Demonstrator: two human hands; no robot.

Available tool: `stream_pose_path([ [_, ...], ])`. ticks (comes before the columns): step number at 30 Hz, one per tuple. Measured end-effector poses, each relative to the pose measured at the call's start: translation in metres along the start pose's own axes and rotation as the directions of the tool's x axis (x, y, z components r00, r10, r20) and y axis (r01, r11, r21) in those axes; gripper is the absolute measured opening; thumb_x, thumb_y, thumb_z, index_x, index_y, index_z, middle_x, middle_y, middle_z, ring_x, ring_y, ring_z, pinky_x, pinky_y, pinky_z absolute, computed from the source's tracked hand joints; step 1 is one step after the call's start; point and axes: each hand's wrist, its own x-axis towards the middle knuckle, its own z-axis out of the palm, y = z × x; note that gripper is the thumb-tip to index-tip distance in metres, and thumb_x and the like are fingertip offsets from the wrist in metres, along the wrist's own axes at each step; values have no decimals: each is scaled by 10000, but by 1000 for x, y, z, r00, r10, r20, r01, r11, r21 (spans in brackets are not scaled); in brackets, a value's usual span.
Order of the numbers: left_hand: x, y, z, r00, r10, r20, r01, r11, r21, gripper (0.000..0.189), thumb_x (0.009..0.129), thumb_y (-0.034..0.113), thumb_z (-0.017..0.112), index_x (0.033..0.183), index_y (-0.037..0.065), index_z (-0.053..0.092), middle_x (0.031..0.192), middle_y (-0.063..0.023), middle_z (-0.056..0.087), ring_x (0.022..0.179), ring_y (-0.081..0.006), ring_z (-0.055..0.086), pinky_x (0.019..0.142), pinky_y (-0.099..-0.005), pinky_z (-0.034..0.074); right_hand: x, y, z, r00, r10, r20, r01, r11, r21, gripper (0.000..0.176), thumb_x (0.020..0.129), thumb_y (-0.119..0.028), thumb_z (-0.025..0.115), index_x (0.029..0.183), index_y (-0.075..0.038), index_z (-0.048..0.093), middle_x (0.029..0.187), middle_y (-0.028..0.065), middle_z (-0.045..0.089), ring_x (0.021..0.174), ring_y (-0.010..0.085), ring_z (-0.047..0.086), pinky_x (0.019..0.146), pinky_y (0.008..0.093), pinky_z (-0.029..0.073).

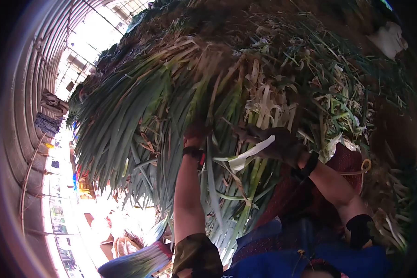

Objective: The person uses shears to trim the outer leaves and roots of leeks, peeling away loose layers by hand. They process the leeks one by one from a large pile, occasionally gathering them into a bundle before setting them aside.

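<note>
A big heap of long green onions (125, 118) fans out before me, leaves hanging toward the lower left. My left hand (197, 133), in a dark glove, is closed around green onion leaves; its fingertips are partly hidden among them. To its right, my right hand (280, 144), also dark-gloved, has its fingers bent together and pointing left. A pale, whitish peeled leaf (252, 155) hangs at these fingers, its thin green end reaching toward the left hand. Both wrists wear dark bands. Dry, pale outer leaves (266, 104) stand just behind the right hand.
Loose trimmed leaves (343, 109) lie heaped to the right. Dark red mesh cloth (347, 162) sits by my right forearm. At lower left is a tied bundle of green onions (139, 260). White-rooted stalks (391, 227) lie at far right. A ribbed wall (25, 88) curves along the left.
</note>
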Motion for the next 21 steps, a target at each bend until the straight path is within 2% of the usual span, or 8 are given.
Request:
stream_pose_path([
  [3,-1,-26,30,978,123,-167,-112,991,76,666,754,457,718,1301,97,593,1141,-199,683,1042,-382,667,838,-499,545,-10,-24,-25,983,107,151,-120,990,74,721,869,-416,621,1497,-208,337,1022,134,708,742,331,701,642,433,553],
  [5,-31,3,3,992,101,-80,-90,988,125,698,761,452,724,1342,107,548,1116,-190,689,1007,-383,676,803,-499,551,-15,-32,-24,950,170,261,-206,972,115,771,831,-378,673,1500,-208,330,1027,148,704,743,341,702,644,448,556],
  [8,-76,39,-18,1000,5,-28,-5,1000,-5,690,766,429,736,1325,78,535,1082,-176,692,989,-383,673,809,-490,546,-30,-31,3,983,110,149,-142,965,222,816,786,-297,703,1502,-220,319,1099,164,683,752,350,704,653,471,561],
  [9,-85,44,-18,999,-35,-25,33,996,-81,678,766,418,740,1306,61,540,1072,-172,692,989,-383,669,820,-485,542,-29,-26,4,996,26,86,-36,992,124,830,798,-277,695,1519,-215,289,1196,185,638,751,350,700,666,475,558],
  [11,-95,50,-11,999,-16,-33,15,999,-39,600,784,391,732,1253,59,562,1051,-180,690,977,-375,672,799,-478,543,-41,-21,4,985,-107,-137,133,971,197,821,811,-236,684,1527,-208,281,1231,183,615,757,337,694,661,474,553],
  [13,-110,50,-4,997,39,-71,-44,997,-68,552,781,368,729,1212,64,566,1007,-187,687,934,-385,673,751,-486,542,-53,-24,5,971,-132,-199,172,965,198,812,818,-203,675,1529,-202,282,1257,184,593,764,329,688,658,473,549],
  [18,-148,29,27,973,171,-155,-204,951,-230,434,760,325,722,1076,63,580,898,-186,681,866,-419,665,694,-510,532,-75,-38,-22,999,23,38,-23,1000,18,789,818,-137,657,1522,-189,305,1300,200,538,783,321,676,658,468,542],
  [21,-176,48,26,1000,23,3,-22,993,-117,398,754,294,735,1044,56,600,908,-192,677,871,-415,658,710,-502,526,-72,-45,-33,999,53,-1,-52,980,190,778,806,-159,672,1505,-186,331,1020,192,659,716,334,670,633,478,529],
])
